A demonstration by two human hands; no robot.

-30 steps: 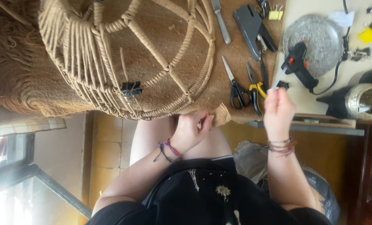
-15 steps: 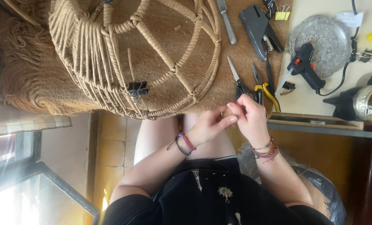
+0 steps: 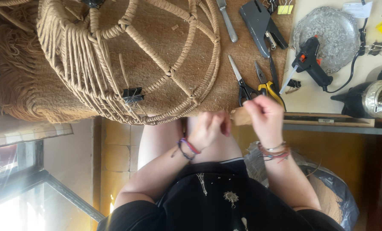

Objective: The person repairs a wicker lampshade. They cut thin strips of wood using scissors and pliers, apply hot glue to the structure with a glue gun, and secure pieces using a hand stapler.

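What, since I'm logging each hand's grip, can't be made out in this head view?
- Left hand: curled, blurred fingers hide whatever it may hold.
- Tan piece: mostly covered by the right hand; its kind, and whether it is gripped or only touched, is unclear.
- Woven rope basket: its top is cut off by the upper edge.
- Dark pot: cut off by the right edge.

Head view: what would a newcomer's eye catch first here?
The big woven rope frame fills the upper left, a black binder clip pinched on its rim. Below it, the left hand and right hand meet at the mat's edge. A black glue gun lies across a silver tray, upper right.
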